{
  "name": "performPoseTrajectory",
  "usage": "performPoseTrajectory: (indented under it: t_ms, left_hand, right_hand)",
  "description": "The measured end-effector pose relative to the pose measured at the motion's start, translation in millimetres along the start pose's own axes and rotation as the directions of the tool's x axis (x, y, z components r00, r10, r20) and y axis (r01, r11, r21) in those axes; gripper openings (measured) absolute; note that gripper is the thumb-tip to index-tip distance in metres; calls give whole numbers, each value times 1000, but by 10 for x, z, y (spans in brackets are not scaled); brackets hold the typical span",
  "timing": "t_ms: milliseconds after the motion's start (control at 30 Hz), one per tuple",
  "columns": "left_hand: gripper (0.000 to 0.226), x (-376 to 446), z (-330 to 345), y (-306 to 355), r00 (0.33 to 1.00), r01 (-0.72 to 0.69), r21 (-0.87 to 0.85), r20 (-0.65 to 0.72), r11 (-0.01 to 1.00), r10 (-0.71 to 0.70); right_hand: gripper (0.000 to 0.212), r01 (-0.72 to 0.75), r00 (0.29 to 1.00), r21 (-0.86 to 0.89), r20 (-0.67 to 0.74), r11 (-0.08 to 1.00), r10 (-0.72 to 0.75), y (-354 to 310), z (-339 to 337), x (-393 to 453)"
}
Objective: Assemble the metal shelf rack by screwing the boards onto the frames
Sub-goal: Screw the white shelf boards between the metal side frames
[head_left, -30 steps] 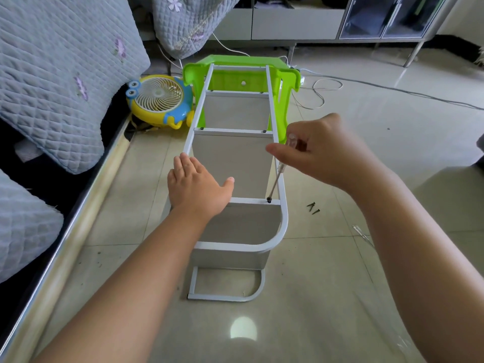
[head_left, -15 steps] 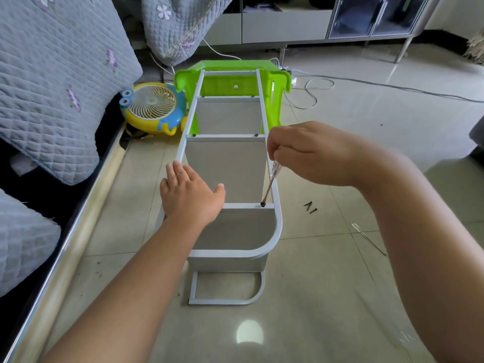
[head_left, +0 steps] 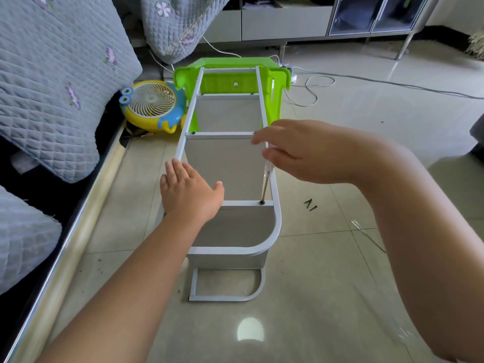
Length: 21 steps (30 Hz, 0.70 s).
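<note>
The white metal shelf rack point(head_left: 277, 226) lies on its side on the tiled floor, its far end propped on a green plastic stool point(head_left: 275, 100). Grey boards point(head_left: 225, 166) stand between its two frames. My left hand point(head_left: 188, 195) rests flat, fingers straight, on the rack's left rail. My right hand point(head_left: 301, 150) pinches the clear handle of a screwdriver point(head_left: 266, 179). Its tip sits on a dark screw point(head_left: 262, 202) in the near crossbar, by the right rail.
Three loose dark screws point(head_left: 310, 204) lie on the floor right of the rack. A yellow and blue toy fan point(head_left: 153, 107) sits left of the stool. A quilted sofa point(head_left: 52, 82) lines the left side, and white cables point(head_left: 311, 87) trail behind.
My right hand's fingers have shifted on the screwdriver handle, now more spread, while the tip stays on the same screw. The left hand has not moved on the rail. The camera has tilted slightly.
</note>
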<state>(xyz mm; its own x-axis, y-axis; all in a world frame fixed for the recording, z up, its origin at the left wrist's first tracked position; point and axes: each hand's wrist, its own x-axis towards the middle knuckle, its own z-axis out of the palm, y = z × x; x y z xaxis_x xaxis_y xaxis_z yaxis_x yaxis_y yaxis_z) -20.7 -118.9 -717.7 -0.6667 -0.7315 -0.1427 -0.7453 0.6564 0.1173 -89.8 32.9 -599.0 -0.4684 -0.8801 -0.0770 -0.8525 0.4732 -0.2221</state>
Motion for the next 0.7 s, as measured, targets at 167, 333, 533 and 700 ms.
performPoseTrajectory:
  t_ms: [167,333,533,700]
  left_hand:
    - [79,1,2,-8,1000,-4,6,6,1000,4]
    - [79,4,-6,-1,1000,-3,14,9,1000,3]
    - [79,-5,-10,-1,1000,-4,18,11,1000,4]
    - [78,-18,3,13,1000,-6,21,27,1000,6]
  right_hand:
    - [36,-10,1000,-230,-20,973,5,24,-43,32]
    - [37,-85,996,-211,-30,974,81,-49,-9,13]
    - [17,-18,994,-225,98,974,41,-173,-3,-77]
    - [37,-31,990,-347,117,937,76,-309,-8,51]
